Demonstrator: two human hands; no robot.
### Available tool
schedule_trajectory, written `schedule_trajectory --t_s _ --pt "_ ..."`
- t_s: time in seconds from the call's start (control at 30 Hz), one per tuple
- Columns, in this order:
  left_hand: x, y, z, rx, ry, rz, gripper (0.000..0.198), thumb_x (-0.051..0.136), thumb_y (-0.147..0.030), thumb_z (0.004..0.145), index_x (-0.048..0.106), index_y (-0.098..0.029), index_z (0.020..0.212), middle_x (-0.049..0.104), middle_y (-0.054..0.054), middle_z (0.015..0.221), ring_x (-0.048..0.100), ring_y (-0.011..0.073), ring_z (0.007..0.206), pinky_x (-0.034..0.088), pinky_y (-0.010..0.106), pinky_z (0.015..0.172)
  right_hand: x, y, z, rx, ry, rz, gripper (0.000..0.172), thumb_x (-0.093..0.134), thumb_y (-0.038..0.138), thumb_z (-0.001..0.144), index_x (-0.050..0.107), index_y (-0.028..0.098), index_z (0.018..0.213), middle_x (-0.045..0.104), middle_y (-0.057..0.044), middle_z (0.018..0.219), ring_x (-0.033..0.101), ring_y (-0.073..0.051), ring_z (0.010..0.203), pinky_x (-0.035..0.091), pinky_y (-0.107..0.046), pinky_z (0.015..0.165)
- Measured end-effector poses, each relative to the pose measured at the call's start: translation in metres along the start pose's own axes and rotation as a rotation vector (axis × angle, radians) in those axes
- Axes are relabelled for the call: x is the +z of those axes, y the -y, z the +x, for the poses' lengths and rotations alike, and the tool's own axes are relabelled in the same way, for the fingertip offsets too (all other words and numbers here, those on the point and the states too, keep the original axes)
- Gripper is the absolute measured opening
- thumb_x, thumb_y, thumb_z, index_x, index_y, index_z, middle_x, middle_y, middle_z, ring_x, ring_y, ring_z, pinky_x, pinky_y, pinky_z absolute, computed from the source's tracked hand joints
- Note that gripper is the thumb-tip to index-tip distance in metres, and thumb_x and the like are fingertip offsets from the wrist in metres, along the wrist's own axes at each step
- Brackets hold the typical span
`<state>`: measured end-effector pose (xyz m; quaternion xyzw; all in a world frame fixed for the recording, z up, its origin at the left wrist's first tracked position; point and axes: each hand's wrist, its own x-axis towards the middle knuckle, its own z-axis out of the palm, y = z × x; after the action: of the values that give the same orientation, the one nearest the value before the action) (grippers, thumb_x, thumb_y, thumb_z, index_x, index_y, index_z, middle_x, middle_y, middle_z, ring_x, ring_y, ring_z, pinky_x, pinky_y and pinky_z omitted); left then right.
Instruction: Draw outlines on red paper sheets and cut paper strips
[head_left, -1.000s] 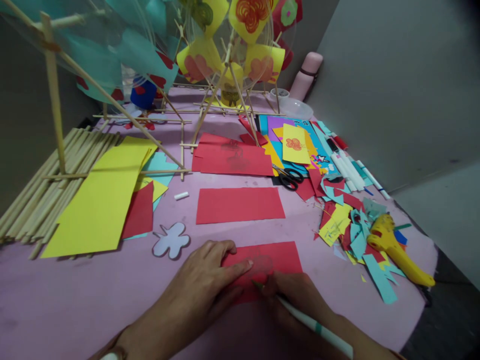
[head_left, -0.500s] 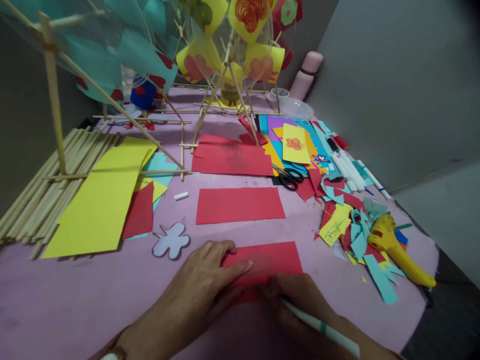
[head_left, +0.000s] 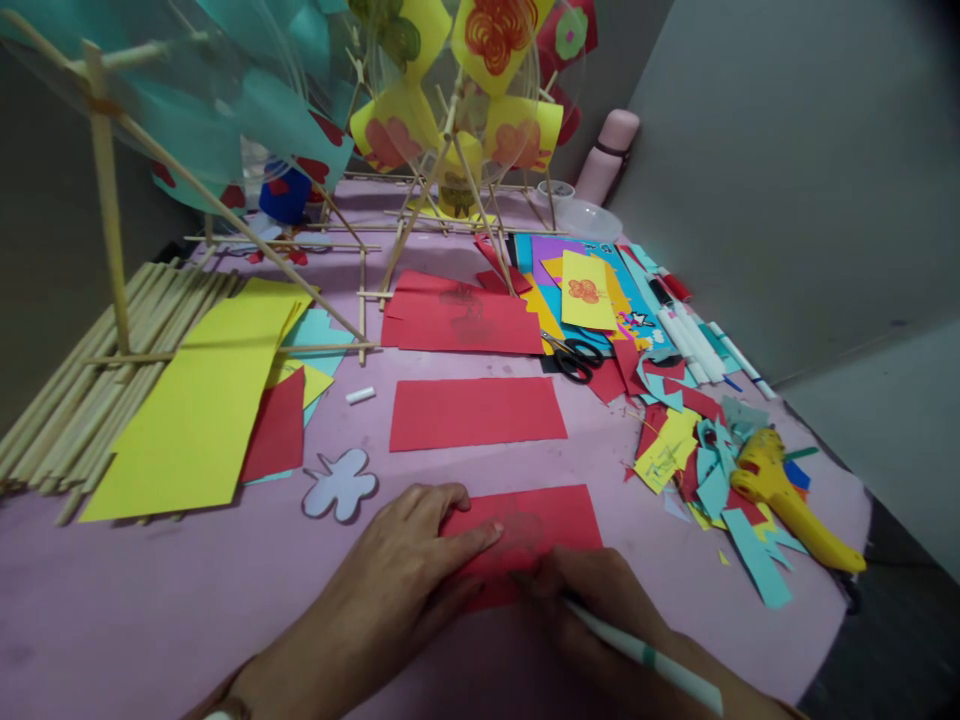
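Head view: red paper strip (head_left: pixel 559 515) flat on desk (head_left: pixel 150 600), at near edge, about mid-width. Left grip (head_left: pixel 409 565) spread flat, fingers open, pressing strip's left end. Right grip (head_left: pixel 600 600) closed round white pen (head_left: pixel 645 658), pen angled down onto strip, tip hard to see. Second red strip (head_left: pixel 476 412) just beyond, apart. White flower cutout (head_left: pixel 340 485) near left grip, on its left. Yellow glue gun (head_left: pixel 787 495) among scraps toward right edge. Scissors (head_left: pixel 574 357) farther back.
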<state>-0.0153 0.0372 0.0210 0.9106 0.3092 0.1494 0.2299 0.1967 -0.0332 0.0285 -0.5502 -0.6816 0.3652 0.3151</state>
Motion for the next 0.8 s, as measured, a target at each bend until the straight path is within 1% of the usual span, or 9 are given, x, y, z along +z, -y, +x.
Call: schedule_trajectory --t_s 0.13,0.33,0.43,0.53,0.63,0.73,0.8 --pt "0.0001 0.0004 -0.0011 -0.003 0.013 0.012 0.040 0.054 -0.027 0.089 0.051 -0.035 0.127 0.051 0.010 0.119 0.049 0.0279 0.102 0.045 0.045 0.080 -0.0040 -0.0021 -0.0030 0.011 -0.059 0.043 0.014 0.043 0.011 0.073 0.045 0.022 0.064 0.046 0.008 0.050 0.040 -0.008 0.041 0.031 -0.017 0.042" --pt "0.0011 0.0011 -0.0015 0.001 0.007 -0.002 0.039 0.054 -0.026 0.089 0.051 -0.034 0.127 0.049 0.010 0.119 0.048 0.0279 0.102 0.044 0.045 0.081 -0.0042 0.0016 0.0011 0.016 -0.061 -0.001 0.018 0.043 0.016 0.082 0.044 0.023 0.065 0.047 0.008 0.050 0.042 -0.008 0.041 0.031 -0.017 0.041" --pt "0.0016 0.0011 -0.0011 -0.004 0.024 0.000 0.039 0.053 -0.028 0.089 0.050 -0.035 0.128 0.048 0.010 0.120 0.047 0.0281 0.102 0.043 0.046 0.081 -0.0034 0.0038 0.0033 -0.005 -0.049 -0.033 0.017 0.042 0.015 0.081 0.046 0.023 0.066 0.048 0.008 0.050 0.044 -0.008 0.040 0.031 -0.016 0.041" --pt "0.0011 0.0009 -0.0008 -0.001 0.036 0.002 0.038 0.051 -0.028 0.090 0.050 -0.035 0.128 0.048 0.010 0.120 0.047 0.0285 0.102 0.043 0.047 0.080 -0.0021 0.0026 0.0036 0.006 -0.035 -0.095 0.017 0.042 0.014 0.079 0.050 0.023 0.068 0.052 0.007 0.051 0.046 -0.008 0.040 0.031 -0.017 0.042" --pt "0.0006 0.0009 -0.0007 0.006 0.021 -0.006 0.037 0.050 -0.027 0.091 0.050 -0.034 0.128 0.047 0.010 0.119 0.046 0.0282 0.102 0.043 0.046 0.080 -0.0001 -0.0003 0.0034 0.025 -0.031 -0.147 0.018 0.040 0.013 0.078 0.052 0.023 0.068 0.057 0.006 0.051 0.049 -0.008 0.040 0.032 -0.017 0.042" --pt "0.0008 0.0011 -0.0010 0.008 0.009 -0.009 0.037 0.050 -0.027 0.091 0.050 -0.034 0.128 0.047 0.010 0.119 0.046 0.0281 0.102 0.043 0.046 0.080 0.0017 -0.0011 0.0036 0.033 -0.047 -0.176 0.018 0.039 0.011 0.075 0.052 0.022 0.068 0.057 0.005 0.051 0.049 -0.008 0.039 0.031 -0.017 0.041" --pt "0.0011 0.0012 -0.0012 0.011 0.010 -0.007 0.038 0.051 -0.026 0.091 0.049 -0.034 0.128 0.047 0.010 0.119 0.046 0.0283 0.102 0.043 0.046 0.080 0.0021 -0.0002 0.0038 0.049 -0.054 -0.170 0.017 0.040 0.011 0.075 0.050 0.022 0.067 0.055 0.006 0.049 0.047 -0.008 0.038 0.030 -0.017 0.040"
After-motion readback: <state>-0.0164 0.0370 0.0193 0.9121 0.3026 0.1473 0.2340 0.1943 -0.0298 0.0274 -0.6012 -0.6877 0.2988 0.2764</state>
